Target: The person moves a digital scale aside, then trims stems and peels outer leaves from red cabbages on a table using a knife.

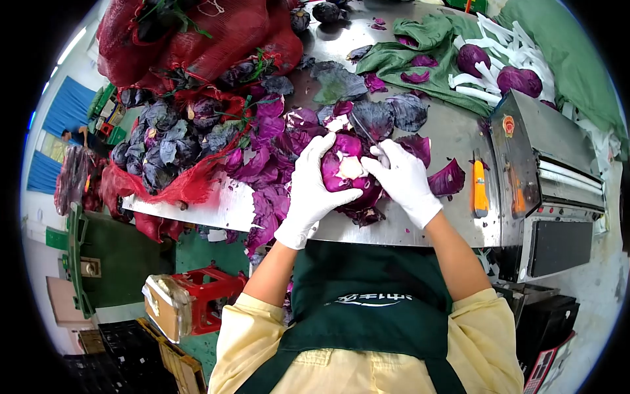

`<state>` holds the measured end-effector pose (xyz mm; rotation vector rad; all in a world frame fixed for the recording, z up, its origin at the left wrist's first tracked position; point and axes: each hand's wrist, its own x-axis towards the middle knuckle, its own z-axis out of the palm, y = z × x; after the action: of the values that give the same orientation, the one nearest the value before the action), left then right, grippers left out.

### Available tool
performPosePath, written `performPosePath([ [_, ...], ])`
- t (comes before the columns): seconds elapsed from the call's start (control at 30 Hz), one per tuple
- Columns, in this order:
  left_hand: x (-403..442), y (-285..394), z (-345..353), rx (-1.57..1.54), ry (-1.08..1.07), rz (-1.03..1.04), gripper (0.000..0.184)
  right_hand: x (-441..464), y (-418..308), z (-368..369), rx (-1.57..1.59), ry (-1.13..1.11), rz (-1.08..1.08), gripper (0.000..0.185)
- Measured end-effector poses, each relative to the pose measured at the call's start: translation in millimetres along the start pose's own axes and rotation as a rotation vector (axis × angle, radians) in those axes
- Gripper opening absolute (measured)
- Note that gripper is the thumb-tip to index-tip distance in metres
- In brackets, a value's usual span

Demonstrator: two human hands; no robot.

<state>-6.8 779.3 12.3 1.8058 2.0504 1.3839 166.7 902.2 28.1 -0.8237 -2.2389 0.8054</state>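
Observation:
A red cabbage (pixel 333 172) with its pale stem end facing up is held over the metal table near its front edge. My left hand (pixel 316 187), in a white glove, wraps around the cabbage's left side and front. On the right, my right hand (pixel 401 177), also gloved, has its fingers curled at the cabbage's stem end. A thin dark blade (pixel 365 129) appears to extend up and left from that hand; its handle is hidden. Loose purple leaves (pixel 266 157) lie left of the cabbage, and a single leaf (pixel 447 178) lies to its right.
Red mesh sacks (pixel 223 39) and an open one full of cabbages (pixel 164 141) stand at left. A yellow cutter (pixel 480 187) lies right, beside a metal machine (pixel 558 164). Green cloth (pixel 420 56), white strips and cabbages lie back right. A red stool (pixel 213 295) stands below left.

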Motion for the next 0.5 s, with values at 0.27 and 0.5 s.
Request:
performPosePath([
  [0.27,-9,-10,-4,-0.201,-0.011,-0.076,0.110,34,42,-4,-0.282,0.176,0.068,0.034],
  [0.5,-54,-27,-33,-0.415,0.053,-0.227,0.115,30,57,-1,-0.217,0.215,0.246,0.034],
])
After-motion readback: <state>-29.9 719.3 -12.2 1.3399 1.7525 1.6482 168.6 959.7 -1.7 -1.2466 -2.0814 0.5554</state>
